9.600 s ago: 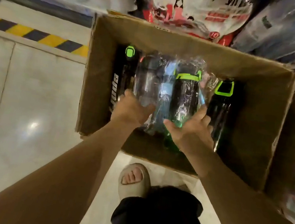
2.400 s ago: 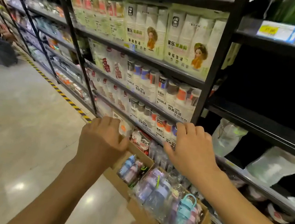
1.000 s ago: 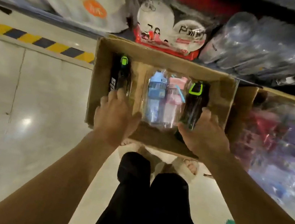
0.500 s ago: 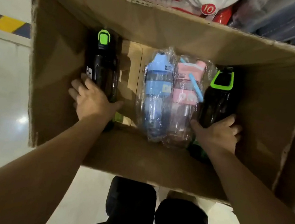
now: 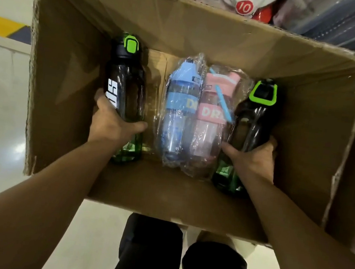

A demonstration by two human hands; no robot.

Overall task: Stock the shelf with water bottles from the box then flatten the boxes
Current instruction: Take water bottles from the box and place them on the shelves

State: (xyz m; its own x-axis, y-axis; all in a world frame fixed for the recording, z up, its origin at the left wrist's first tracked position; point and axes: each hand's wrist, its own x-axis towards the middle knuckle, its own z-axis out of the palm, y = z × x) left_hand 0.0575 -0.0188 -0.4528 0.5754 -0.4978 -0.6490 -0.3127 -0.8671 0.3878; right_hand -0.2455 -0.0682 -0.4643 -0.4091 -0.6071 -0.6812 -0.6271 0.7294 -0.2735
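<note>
Now left hand (image 5: 114,123), right hand (image 5: 253,158) around black bottles (image 5: 125,90), inside box (image 5: 66,73).

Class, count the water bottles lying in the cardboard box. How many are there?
4. The left dark bottle, in the left hand; the blue bottle and pink bottle, plastic-wrapped, in the middle; the right dark bottle, in the right hand. None seems hidden.
</note>
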